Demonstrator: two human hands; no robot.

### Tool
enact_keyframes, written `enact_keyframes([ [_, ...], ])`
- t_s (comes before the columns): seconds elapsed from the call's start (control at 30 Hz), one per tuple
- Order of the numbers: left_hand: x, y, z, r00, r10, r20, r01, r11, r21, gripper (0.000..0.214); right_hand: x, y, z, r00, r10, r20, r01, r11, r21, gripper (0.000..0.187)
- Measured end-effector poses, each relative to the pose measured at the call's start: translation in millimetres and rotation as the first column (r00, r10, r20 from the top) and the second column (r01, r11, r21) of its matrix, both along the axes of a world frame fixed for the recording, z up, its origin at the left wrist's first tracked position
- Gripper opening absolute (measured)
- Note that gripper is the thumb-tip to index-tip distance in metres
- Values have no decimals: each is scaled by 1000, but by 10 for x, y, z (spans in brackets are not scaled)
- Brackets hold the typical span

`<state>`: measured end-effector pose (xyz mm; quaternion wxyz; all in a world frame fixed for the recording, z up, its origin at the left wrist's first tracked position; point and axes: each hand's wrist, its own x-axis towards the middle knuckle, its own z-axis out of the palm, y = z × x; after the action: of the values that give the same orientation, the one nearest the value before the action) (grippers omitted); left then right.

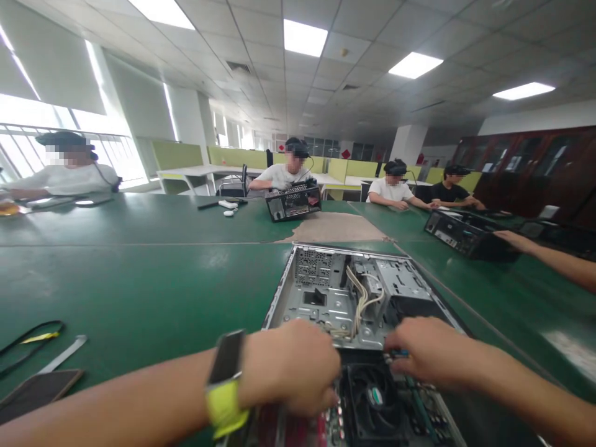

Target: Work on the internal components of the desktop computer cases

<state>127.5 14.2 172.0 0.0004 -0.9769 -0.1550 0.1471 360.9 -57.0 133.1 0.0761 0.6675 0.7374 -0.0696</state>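
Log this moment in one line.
left hand: in open computer case, beside fan | right hand: reaching inside case | phone on table

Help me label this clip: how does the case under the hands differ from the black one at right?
The near case lies open, showing silver metal, pale cables and a fan; the black case looks dark all over. Left hand and right hand are at the near case; one other person's hand rests by the black case. Both lie on the green table.
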Motion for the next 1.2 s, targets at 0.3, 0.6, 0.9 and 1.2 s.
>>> enact_keyframes([
  [0.3,1083,271,-681,994,-17,-104,25,997,75,20,137,811,-365,994,55,99,-7,901,-434,35],
  [0.6,1027,418,-716,994,-36,-107,44,996,77,27,78,822,-415,982,130,135,-96,967,-236,31],
  [0.9,1029,428,-800,993,-15,-118,24,997,76,28,57,805,-497,986,106,127,-66,956,-286,29],
  [1.2,1053,433,-853,998,-47,-37,51,995,90,17,34,841,-488,973,93,211,-7,926,-378,24],
])
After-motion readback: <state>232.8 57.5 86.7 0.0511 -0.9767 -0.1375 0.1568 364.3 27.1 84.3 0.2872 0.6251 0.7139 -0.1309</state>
